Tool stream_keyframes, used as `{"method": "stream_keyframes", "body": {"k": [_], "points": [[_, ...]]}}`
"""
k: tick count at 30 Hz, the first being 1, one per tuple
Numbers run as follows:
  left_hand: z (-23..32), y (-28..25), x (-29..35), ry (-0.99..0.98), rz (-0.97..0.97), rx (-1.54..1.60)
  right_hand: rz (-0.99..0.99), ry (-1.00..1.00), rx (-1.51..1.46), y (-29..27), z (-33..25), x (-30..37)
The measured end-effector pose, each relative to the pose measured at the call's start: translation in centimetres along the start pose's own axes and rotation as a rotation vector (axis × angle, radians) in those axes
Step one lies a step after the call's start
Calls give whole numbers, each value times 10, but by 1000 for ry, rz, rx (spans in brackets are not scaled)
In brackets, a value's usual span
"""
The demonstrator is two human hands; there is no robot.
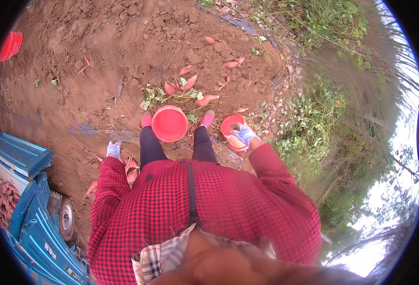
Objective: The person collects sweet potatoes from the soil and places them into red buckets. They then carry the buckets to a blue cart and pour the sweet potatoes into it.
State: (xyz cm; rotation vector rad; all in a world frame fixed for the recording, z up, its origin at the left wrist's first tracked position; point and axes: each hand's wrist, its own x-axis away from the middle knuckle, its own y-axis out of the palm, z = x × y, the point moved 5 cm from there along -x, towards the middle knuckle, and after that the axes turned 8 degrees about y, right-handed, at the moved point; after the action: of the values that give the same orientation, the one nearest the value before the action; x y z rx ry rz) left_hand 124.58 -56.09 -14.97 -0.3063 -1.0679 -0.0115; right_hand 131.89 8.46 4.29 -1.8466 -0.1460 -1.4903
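Note:
My left hand (114, 149), in a pale glove with soiled fingertips, hangs beside my left leg with its fingers loosely apart and nothing visible in them. My right hand (244, 134), gloved the same way, is over the near side of a small red bucket (225, 126) to the right of my feet. Its fingers look spread; whether they touch the bucket I cannot tell. Between my feet stands a larger red bucket (170, 124), with no produce visible inside. Just beyond it, several sweet potatoes (189, 82) lie on the soil among leafy vines (153, 95).
More sweet potatoes (132, 175) lie on the ground beside my left arm. A blue cart (33, 209) loaded with sweet potatoes stands at the lower left. Another red bucket (11, 46) is at the far left. Green vines (309, 128) and brush border the right side.

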Motion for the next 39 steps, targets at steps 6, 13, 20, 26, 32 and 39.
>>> {"method": "stream_keyframes", "body": {"k": [6, 13, 20, 26, 32, 39], "points": [[-36, 114, -63, 101, 144, 11, -172, -144, 652, -16, -68, -155], [-112, 244, -110, 144, 87, -365, 310, -641, 1040, 34, -179, -365], [-156, 284, -157, 54, 36, -231, 453, -677, 945, 123, -205, -437], [-94, 300, -88, 282, 26, -258, 326, -139, 483, 76, -133, -414], [-37, 317, -70, 36, 214, -206, -81, -55, -117, 94, -88, -338], [-41, 331, -96, -33, 152, -91, 446, -846, 710, 75, -241, -399]]}}
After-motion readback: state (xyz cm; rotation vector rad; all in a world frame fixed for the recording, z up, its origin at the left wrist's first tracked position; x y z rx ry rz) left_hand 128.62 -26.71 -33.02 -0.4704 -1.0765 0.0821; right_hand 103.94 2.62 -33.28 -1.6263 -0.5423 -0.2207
